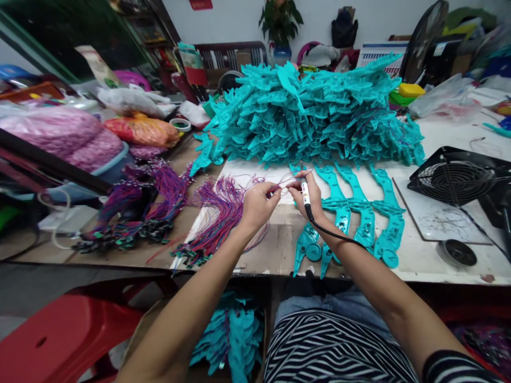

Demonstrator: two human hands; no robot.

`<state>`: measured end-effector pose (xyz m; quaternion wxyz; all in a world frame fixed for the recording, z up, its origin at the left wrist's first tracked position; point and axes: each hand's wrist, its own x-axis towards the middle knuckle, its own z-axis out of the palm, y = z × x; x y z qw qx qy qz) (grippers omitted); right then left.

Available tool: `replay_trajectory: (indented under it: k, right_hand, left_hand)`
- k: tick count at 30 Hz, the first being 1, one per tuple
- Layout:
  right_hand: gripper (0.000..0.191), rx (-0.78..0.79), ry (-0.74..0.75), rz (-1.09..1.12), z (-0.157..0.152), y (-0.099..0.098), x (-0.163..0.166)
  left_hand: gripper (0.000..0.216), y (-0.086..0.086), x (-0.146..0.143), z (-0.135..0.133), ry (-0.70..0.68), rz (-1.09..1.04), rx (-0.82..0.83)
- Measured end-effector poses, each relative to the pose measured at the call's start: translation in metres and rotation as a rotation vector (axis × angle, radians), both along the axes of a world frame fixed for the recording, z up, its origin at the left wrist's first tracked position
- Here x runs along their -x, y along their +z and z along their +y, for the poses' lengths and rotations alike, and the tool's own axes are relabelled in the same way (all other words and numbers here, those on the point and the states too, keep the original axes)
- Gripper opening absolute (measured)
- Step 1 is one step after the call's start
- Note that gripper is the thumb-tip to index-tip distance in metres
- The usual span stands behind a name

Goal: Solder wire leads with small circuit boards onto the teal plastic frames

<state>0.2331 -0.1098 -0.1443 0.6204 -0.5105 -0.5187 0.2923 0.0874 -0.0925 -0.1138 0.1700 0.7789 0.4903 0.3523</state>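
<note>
My left hand (257,206) is closed in a pinch on thin red and purple wires (275,188). Close beside it, my right hand (313,192) is wrapped around a soldering iron (305,193) with a white barrel and a black cord, its tip pointing away from me. The right thumb and forefinger meet near the wire ends; whether they also grip a wire I cannot tell. A fanned bundle of red, blue and purple wires (217,223) lies to the left of my hands. Several turquoise plastic parts (361,213) lie in a row by my right hand and forearm.
A tall heap of turquoise parts (311,117) fills the table's back. More wire bundles (139,202) lie left, near bags of pink pieces (51,130). At right are a black fan (451,178), a white board (435,223) and a round tin (457,252). A red stool (67,330) stands below left.
</note>
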Motion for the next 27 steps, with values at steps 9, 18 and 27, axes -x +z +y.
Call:
replay_trajectory:
  k: [9,18,27]
  right_hand:
    - [0.034,-0.046,0.056,0.118,0.021,0.017,0.01]
    - [0.038,-0.027,0.067,0.107,-0.065,0.068,-0.067]
    - [0.042,0.246,0.189,-0.251,-0.12,0.065,-0.143]
  left_hand:
    - [0.023,0.028,0.009,0.02,0.227,-0.067,0.024]
    - [0.032,0.09,0.044,-0.02,-0.25,-0.26,0.518]
    - [0.043,0.028,0.027,-0.057,-0.304,-0.82,0.974]
